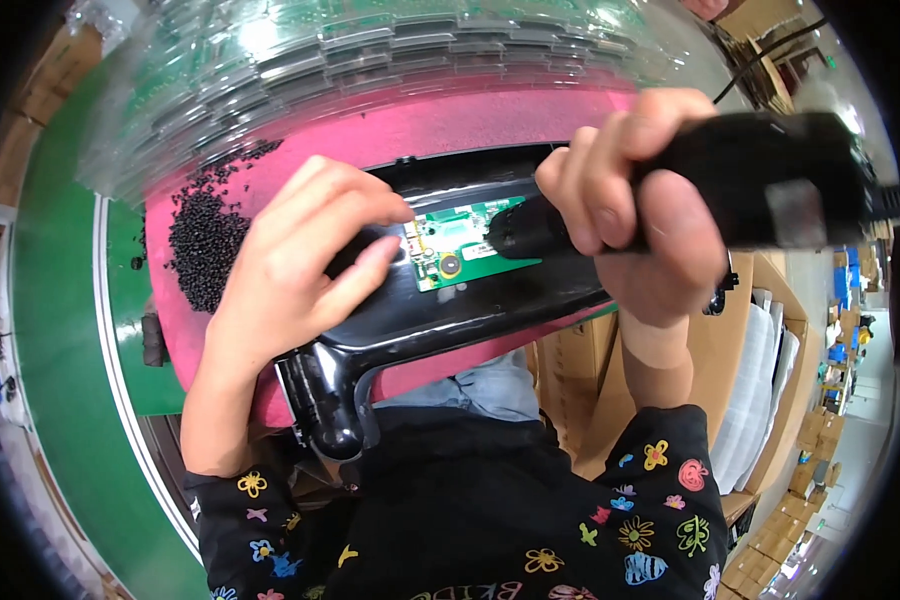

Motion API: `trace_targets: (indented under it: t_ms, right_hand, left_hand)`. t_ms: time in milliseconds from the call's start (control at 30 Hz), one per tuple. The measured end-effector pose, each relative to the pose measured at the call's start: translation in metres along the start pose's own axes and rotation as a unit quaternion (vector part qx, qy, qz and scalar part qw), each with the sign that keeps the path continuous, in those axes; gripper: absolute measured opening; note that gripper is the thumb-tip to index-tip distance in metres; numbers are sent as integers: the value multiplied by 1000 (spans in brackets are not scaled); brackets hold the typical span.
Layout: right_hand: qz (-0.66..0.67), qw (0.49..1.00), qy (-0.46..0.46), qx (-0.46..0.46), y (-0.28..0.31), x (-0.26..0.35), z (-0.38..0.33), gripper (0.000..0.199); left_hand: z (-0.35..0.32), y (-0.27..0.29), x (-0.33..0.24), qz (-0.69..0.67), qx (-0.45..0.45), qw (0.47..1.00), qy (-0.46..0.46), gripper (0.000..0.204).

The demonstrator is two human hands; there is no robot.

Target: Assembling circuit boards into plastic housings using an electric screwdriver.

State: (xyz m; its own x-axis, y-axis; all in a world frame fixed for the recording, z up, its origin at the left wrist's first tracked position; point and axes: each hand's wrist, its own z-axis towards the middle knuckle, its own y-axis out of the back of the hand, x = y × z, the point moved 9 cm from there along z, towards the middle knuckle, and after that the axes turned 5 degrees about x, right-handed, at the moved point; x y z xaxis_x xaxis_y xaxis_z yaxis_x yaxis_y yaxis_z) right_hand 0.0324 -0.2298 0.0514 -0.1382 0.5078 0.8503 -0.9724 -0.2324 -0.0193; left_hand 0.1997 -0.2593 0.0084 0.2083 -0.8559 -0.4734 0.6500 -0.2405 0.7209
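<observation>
My right hand [635,190] is wrapped around a black electric screwdriver [770,180]. The tool lies slanted in the view, its nose over the right part of a green circuit board [485,268]. That board sits in a glossy black plastic housing [420,325], which has a rounded leg at its near left end. At the board's left edge is my left hand [295,250], its thumb and forefinger curved and apart, with nothing visible between them. The screwdriver's tip is hidden, so I cannot tell whether it meets a screw.
A heap of small black screws [205,245] lies on the pink mat [340,135] to the left. Stacked clear plastic trays [370,60] cross the far side. Cardboard boxes [580,370] stand at the near right. Green table surface [60,290] shows at the left.
</observation>
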Motion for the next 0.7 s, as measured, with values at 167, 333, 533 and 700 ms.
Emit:
trace_targets:
  t_ms: [167,333,533,700]
  right_hand:
    - [176,982,50,37,-28,18,5,33]
    - [152,980,83,92,-37,30,10,33]
    - [173,975,97,101,-42,38,11,32]
    - [212,970,106,52,-35,41,7,32]
  left_hand:
    - [-1,-10,-8,-48,32,998,-40,28]
    - [-6,-7,-6,-43,24,998,-40,18]
    - [-10,-3,0,-93,7,996,-7,15]
    - [-8,-3,3,-194,11,981,3,17]
